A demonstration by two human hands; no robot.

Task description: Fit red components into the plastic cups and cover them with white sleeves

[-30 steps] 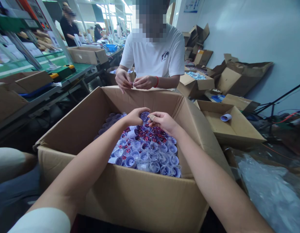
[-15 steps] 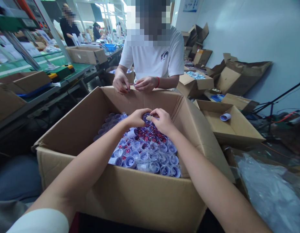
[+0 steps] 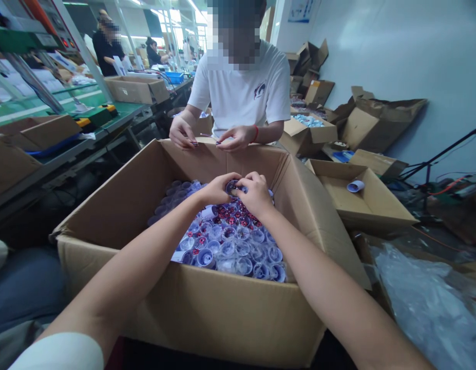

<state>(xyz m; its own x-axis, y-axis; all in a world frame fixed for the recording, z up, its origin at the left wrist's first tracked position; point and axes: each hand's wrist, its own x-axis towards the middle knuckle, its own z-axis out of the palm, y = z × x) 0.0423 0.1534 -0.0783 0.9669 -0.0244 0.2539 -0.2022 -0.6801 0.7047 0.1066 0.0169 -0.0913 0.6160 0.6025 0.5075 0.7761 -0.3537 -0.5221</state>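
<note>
Over the middle of a big cardboard box point(image 3: 191, 298), my left hand point(image 3: 217, 190) is closed around the side of a pale purple plastic cup point(image 3: 232, 185). From the other side my right hand point(image 3: 256, 194) meets it, thumb and fingers bent at the cup's mouth. Whether a small part is pinched in those right fingers is hidden. Beneath both hands lie small red parts point(image 3: 232, 221), heaped on rows of similar purple cups point(image 3: 243, 249), some in clear plastic film.
A co-worker in a white T-shirt point(image 3: 241, 87) stands across the box, both hands above its far rim with small parts. To the right is an open carton point(image 3: 368, 198) with one cup point(image 3: 355, 186). Plastic bags point(image 3: 426, 293) lie lower right. A workbench point(image 3: 87, 103) runs along the left.
My right fingers have shifted further over the cup's mouth, while my left hand stays on the cup. Across the box, the co-worker's hands have moved slightly apart.
</note>
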